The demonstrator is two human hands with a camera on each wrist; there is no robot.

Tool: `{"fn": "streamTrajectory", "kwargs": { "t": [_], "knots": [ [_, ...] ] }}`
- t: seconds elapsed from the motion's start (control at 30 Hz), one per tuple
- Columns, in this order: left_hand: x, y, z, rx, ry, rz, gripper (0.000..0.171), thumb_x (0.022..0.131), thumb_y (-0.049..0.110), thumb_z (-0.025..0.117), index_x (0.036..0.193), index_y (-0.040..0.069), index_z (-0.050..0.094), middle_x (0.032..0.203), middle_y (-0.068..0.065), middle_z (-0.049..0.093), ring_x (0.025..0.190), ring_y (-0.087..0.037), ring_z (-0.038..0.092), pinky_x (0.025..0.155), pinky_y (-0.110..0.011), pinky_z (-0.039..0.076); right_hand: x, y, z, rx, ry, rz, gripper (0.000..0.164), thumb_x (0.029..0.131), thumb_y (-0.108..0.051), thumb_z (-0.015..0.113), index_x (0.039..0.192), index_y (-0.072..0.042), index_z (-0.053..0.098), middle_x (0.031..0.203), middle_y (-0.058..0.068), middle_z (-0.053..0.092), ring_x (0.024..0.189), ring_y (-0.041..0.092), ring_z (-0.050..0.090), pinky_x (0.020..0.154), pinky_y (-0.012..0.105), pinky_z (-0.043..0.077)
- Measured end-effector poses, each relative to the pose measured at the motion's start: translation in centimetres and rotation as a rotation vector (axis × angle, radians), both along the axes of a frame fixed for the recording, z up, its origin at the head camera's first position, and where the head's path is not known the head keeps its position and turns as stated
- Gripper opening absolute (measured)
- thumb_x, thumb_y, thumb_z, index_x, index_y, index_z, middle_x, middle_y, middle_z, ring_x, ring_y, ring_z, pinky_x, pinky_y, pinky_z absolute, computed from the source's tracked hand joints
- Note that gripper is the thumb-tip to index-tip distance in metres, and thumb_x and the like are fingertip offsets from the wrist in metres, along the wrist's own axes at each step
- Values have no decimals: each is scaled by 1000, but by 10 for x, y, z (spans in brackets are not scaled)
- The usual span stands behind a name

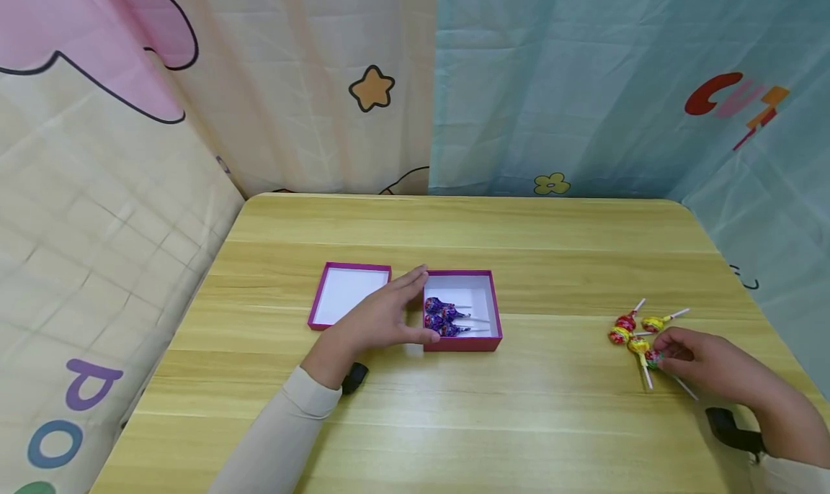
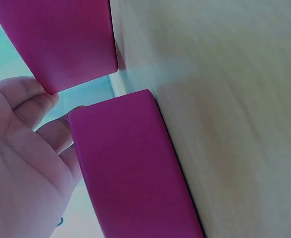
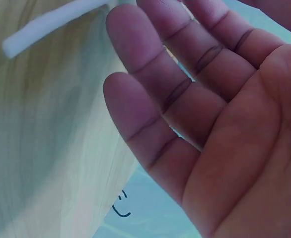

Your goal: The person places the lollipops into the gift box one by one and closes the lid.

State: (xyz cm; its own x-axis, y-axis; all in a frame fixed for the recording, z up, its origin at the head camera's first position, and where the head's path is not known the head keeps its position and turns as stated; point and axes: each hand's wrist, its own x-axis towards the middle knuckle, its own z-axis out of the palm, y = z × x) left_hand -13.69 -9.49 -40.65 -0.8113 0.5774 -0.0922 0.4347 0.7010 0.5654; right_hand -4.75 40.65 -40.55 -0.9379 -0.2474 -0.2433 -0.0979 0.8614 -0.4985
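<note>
Lollipop [image 1: 652, 359] (green-red) at tips of right grip [image 1: 716, 364].

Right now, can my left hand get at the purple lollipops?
Most likely yes: your left hand is at the left side of the open box, the purple lollipops lie just inside that side, and no lid covers them.
</note>
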Motion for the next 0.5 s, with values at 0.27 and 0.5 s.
{"fn": "streamTrajectory", "kwargs": {
  "t": [0.27,0.5],
  "knots": [
    [0,0,1,4,-14,0,112,74,71,72,159,16,23,165,11,11,150,-14,14,118,-39,22,-1,-2,6,-44,41,43,12,92,0,66,104,-2,63,91,0,61,77,-3,52,62,25,47],
    [0,0,0,-3,-11,-3,113,73,74,71,159,17,22,165,11,10,150,-13,13,118,-38,22,-2,-4,11,-62,62,52,15,93,-2,67,108,-4,64,92,-4,62,78,-2,54,61,25,49]
  ]
}}
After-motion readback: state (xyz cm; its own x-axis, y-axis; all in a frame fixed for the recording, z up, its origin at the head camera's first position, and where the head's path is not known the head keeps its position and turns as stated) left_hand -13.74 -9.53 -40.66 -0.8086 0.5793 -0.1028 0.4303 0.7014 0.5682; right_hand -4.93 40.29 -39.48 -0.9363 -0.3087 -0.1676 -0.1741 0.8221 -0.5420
